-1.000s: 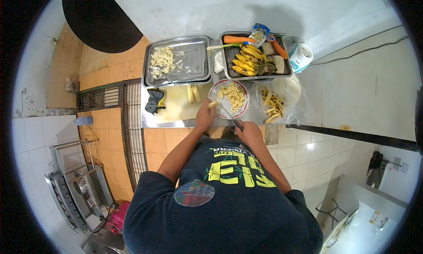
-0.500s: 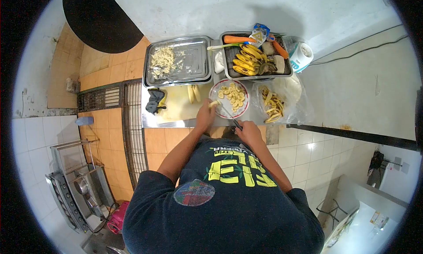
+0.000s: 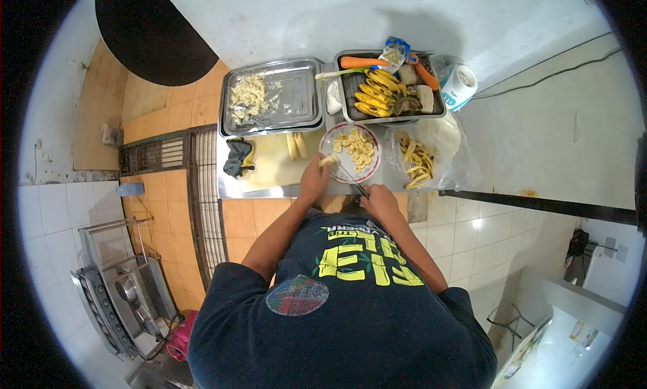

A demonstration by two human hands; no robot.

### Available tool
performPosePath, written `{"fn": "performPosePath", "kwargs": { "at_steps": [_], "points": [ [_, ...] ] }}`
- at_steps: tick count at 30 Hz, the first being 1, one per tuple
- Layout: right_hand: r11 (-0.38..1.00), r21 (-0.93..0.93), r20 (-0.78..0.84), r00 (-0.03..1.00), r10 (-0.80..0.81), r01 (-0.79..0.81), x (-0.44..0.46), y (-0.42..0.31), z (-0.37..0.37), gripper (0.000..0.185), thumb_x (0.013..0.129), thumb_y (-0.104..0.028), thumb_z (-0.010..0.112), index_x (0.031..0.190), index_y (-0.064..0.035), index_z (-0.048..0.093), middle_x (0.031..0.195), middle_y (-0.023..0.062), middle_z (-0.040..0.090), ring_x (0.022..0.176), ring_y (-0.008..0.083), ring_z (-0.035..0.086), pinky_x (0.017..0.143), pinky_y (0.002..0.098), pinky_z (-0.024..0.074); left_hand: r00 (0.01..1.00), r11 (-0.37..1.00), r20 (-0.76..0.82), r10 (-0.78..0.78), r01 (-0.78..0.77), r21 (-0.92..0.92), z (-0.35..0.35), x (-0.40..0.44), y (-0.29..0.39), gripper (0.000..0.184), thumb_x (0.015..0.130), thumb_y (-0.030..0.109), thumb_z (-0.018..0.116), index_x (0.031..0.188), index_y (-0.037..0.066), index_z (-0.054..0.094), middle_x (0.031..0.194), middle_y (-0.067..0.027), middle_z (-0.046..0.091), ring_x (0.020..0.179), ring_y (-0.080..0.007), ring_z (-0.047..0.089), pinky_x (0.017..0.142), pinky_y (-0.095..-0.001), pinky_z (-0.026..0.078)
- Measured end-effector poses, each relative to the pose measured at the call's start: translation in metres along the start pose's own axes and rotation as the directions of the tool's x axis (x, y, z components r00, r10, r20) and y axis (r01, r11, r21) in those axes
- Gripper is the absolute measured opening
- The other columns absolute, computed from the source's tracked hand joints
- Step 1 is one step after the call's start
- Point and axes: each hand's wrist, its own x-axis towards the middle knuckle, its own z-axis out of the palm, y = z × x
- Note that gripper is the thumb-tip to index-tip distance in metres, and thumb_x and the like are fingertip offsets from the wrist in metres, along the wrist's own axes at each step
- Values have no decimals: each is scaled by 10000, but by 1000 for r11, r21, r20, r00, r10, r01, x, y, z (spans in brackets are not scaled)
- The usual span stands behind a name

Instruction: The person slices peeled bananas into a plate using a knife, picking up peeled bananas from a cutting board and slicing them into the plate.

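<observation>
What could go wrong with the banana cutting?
The knife might slip: its blade points toward the banana in the left hand, so those fingers could get nicked if the right hand pushes too hard.

A slice could miss the plate, because the banana is held right at its left rim.

The plate sits near the table's front edge, so a bump might tip it.

the room was bright enough to see, with a pale wall (image 3: 296, 25). a soft gray shadow (image 3: 428, 28) lay on it above the tray (image 3: 394, 121). the white floor tiles (image 3: 445, 235) had a small shiny spot (image 3: 477, 223). the corners were black, lines bent near the edges, the dark shirt (image 3: 377, 332) looked speckled, and the thin knife (image 3: 348, 174) looked fuzzy.
</observation>
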Motion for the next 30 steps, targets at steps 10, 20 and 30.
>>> {"fn": "performPosePath", "kwargs": {
  "at_steps": [10,20,30],
  "points": [
    [998,-46,-76,996,50,-53,-5,-1,-14,299,885,-265,673,1111,-75,713,954,218,715,894,403,698,797,504,566,991,992,-62,117,-114,56,3,0,-6,276,995,232,585,1192,83,462,908,-281,674,816,-469,660,685,-533,500],
    [997,41,-177,981,78,-72,-13,3,-37,308,887,-271,654,1101,-57,714,873,226,707,825,409,692,744,511,554,990,993,-74,118,-116,34,4,-2,-6,267,994,241,585,1186,95,470,856,-279,660,800,-487,645,660,-546,479],
    [997,65,-173,983,62,-51,-17,1,-43,286,886,-275,657,1072,-65,711,842,231,698,797,426,680,710,527,542,1000,1000,-19,23,-23,18,0,-2,1,285,987,240,577,1205,77,493,984,-299,673,915,-496,643,764,-535,500]
  ]
}}
